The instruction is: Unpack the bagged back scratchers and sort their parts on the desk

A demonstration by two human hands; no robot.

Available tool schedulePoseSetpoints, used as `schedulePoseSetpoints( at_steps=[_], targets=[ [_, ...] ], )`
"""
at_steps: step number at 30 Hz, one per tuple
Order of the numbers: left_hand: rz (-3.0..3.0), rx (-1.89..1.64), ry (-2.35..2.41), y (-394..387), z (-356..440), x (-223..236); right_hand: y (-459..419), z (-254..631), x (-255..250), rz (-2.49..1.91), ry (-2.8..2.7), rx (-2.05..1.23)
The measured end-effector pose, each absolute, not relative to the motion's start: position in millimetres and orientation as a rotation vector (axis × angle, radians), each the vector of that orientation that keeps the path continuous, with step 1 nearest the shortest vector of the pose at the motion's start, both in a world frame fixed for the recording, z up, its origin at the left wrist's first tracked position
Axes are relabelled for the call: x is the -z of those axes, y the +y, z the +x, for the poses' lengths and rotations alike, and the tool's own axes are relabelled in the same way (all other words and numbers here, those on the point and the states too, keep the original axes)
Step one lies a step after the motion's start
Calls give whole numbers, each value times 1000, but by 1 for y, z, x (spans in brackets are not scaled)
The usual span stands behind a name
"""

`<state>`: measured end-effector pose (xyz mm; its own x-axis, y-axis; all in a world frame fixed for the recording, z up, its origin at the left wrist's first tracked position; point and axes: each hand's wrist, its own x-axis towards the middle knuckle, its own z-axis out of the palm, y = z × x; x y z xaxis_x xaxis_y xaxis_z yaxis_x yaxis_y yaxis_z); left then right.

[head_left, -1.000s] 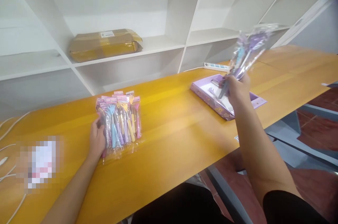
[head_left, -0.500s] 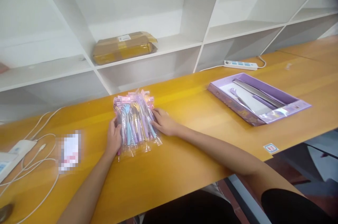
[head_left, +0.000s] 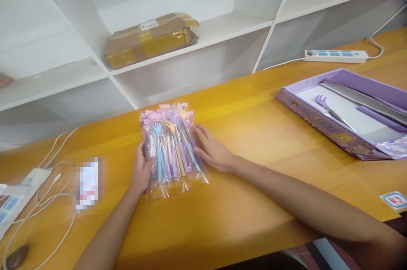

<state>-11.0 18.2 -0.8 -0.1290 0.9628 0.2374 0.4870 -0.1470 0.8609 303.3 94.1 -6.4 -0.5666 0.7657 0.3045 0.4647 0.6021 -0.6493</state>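
Note:
A pile of back scratchers (head_left: 170, 147) in clear plastic bags lies on the desk, with small blue, orange and purple hand-shaped heads at the far end. Their handles point toward me. My left hand (head_left: 142, 168) is closed round the pile's left edge, thumb on the bags and fingers partly hidden. At the opposite edge my right hand (head_left: 213, 149) grips the bags, its thumb against the plastic and its fingers along the side. To the right, an open purple box (head_left: 330, 130) holds an unwrapped purple back scratcher (head_left: 337, 113) and a longer grey-and-purple item.
A taped brown parcel (head_left: 152, 41) rests on the white shelf (head_left: 222, 34) behind the desk. Power strips lie at the back right (head_left: 337, 56) and at the left (head_left: 22, 198), among white cables. A blurred-out item (head_left: 88, 185) and a dark object (head_left: 17, 257) are also at left.
My view has come closer and turned, so the purple box appears farther right and is partly cut off. Both hands remain at the sides of the bagged pile.

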Motion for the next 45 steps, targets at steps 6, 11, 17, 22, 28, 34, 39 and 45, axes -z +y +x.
schedulePoseSetpoints(
  at_steps=[6,11,17,22,28,34,39,45],
  targets=[
    [1838,-1060,1537,16,-7,-2,83,299,11,-874,-2305,-749],
    [1965,-897,1656,21,-11,-2,74,275,19,-929,-2355,-576],
    [1856,-674,2023,23,-64,-20,73,191,3,-1131,-2435,-507],
    [1861,-400,2418,4,-127,-36,75,96,-12,-1064,-2494,-573],
    [1794,-60,2684,-11,-169,-55,64,6,-15,-967,-2459,-669],
    [1768,-5,2776,-5,-175,-75,70,12,-20,-865,-2406,-775],
    [2053,-419,2719,9,-133,-70,82,86,-19,-771,-2290,-988],
    [1981,-429,2632,33,-94,-61,83,201,11,-612,-2185,-1211]
  ],
)
